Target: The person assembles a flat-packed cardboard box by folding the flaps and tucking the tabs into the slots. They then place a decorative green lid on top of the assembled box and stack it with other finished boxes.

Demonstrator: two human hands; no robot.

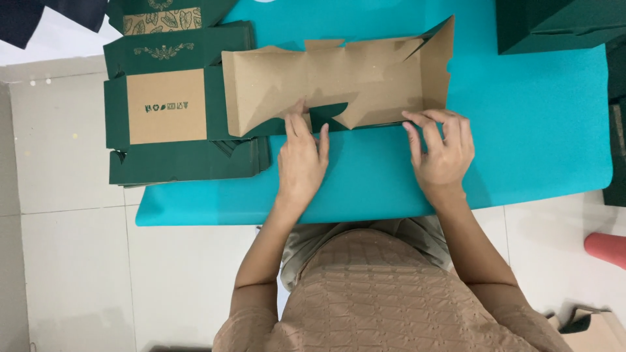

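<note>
The half-folded cardboard box blank, brown on the inside and dark green outside, lies just beyond my fingertips on the turquoise bench, its right end flap standing upright. My left hand lies flat with its fingers spread a little, their tips touching the blank's near edge by a small green flap that points toward me. My right hand rests at the blank's near right corner, fingers loosely apart and curled, tips pressing on the edge; neither hand is clamped around anything. Left of my left fingers, partly under the blank, sits a stack of flat dark green box blanks, the top one showing a brown panel and a leafy ornament. Beyond and to the right of my right fingers stands a dark green folded box at the bench's far corner. Below the bench's near edge is a white tiled floor, and a pink object shows at the right
</note>
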